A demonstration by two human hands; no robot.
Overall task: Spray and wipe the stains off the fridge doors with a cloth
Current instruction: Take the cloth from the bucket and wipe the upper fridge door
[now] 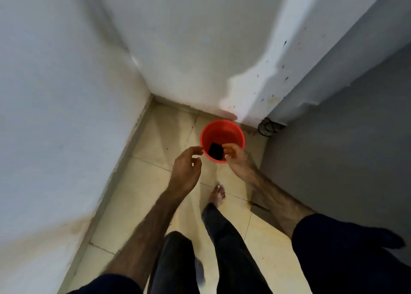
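A red bucket (224, 130) stands on the tiled floor in a corner between white walls. Over its near rim my right hand (236, 159) pinches a small dark folded cloth (215, 151) by its right edge. My left hand (186, 168) hovers just left of the bucket, fingers loosely curled, holding nothing and apart from the cloth. No spray bottle is in view. A tall grey panel (333, 149) rises at the right; I cannot tell if it is the fridge.
White walls close in on the left (55, 115) and ahead (189, 49), the far one speckled with dark spots. A black cable (268, 125) coils on the floor beside the bucket. My bare foot (218, 194) stands on the beige tiles behind the bucket.
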